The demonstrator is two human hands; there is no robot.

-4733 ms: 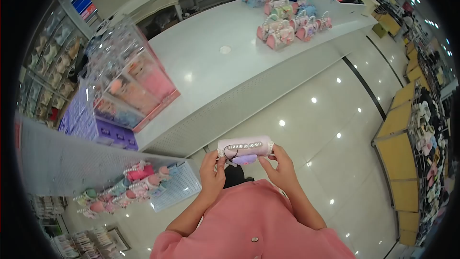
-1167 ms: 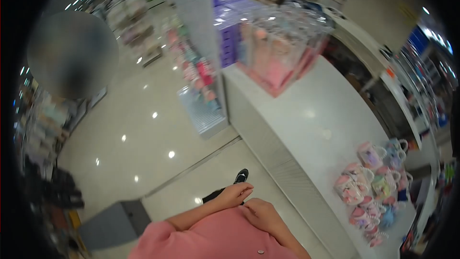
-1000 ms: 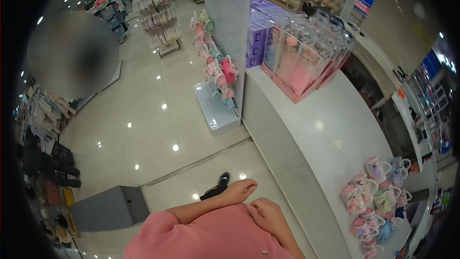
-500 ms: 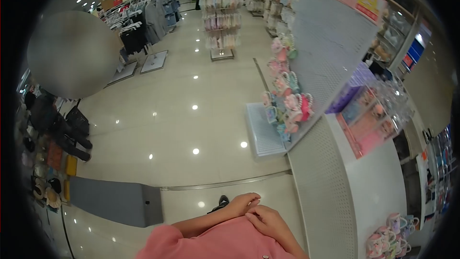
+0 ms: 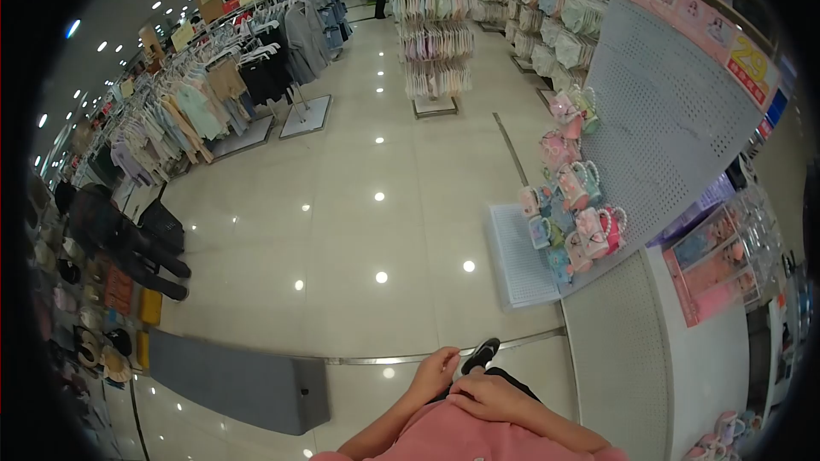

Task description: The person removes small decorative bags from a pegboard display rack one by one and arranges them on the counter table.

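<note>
Low in the head view, my left hand (image 5: 437,372) is held in front of my body with loosely bent fingers, and nothing shows in it. Close beside it, my right hand (image 5: 489,396) rests against the front of my pink top (image 5: 465,437). Its fingers are curled inward, so whatever they hold, if anything, is hidden. A small gap separates the two hands. Below and ahead of them a dark shoe (image 5: 482,355) stands on the shiny tiled floor.
To the right stands a pegboard display (image 5: 666,94) hung with small pastel bags (image 5: 576,196), beside a white counter (image 5: 717,367). A grey bench (image 5: 239,380) lies at lower left. Clothes racks (image 5: 436,34) fill the back. At left a person in dark clothes (image 5: 111,226) bends beside a black basket (image 5: 162,226).
My view has turned slightly left, so the surroundings sit further right. My hands have moved apart a little, the left one lifting away from the right. A foot has stepped forward.
</note>
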